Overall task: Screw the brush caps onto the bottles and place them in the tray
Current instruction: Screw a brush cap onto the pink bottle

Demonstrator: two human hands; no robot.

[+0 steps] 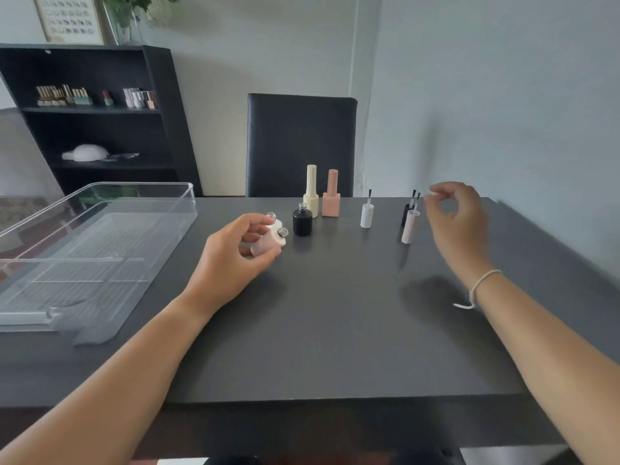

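Note:
My left hand [240, 253] grips a pale pink open bottle [270, 243], tilted, with a white open bottle [274, 221] just behind it. A black open bottle [302, 219] stands to the right. Behind it stand a capped cream bottle [311, 193] and a capped pink bottle [331, 194]. Three brush caps stand upside down with bristles up: a white one [367, 214], a black one [406, 213] and a pale pink one [410, 229]. My right hand [458, 216] hovers just right of the pink and black caps, fingers curled and apart, holding nothing. The clear tray [100, 263] lies at the left.
The dark grey table [318, 330] runs to a front edge near me. A black chair [300, 142] stands behind the table. A black shelf unit [100, 112] with small bottles stands at the back left. A grey wall is close on the right.

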